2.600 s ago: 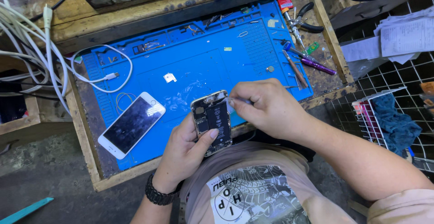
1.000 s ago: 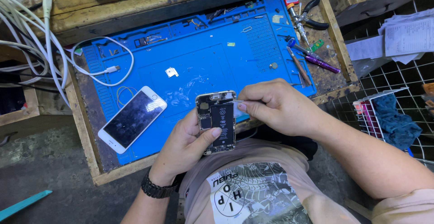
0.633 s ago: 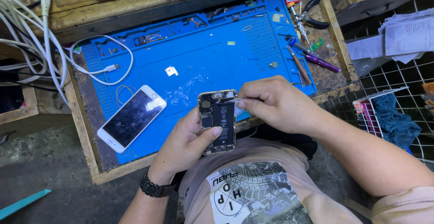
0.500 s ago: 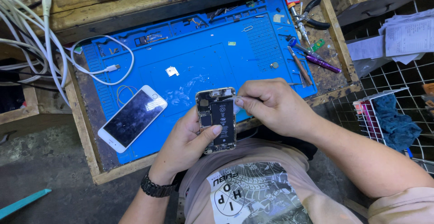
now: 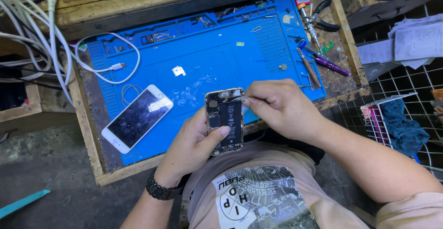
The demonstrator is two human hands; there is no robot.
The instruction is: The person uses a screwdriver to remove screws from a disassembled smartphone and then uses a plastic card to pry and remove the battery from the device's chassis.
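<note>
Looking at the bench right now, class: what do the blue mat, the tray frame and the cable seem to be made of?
Mat: probably silicone or rubber, matte blue, with moulded grooves and compartments.
Tray frame: wood, worn and stained, grain and chipped edges showing.
Cable: white plastic sheath, smooth and flexible, with what looks like a metal plug tip.

Bare forearms on both sides, no sleeves reaching the wrists. On the left wrist, just behind the left hand (image 5: 194, 141), sits a dark watch (image 5: 159, 190) with a chunky linked band. The right hand (image 5: 281, 109) wears nothing: no ring, no glove. The right arm runs up to a short sleeve (image 5: 410, 210) in pale beige. Below, a beige shirt (image 5: 258, 196) carries a black-and-white graphic print with block letters across the chest.
</note>
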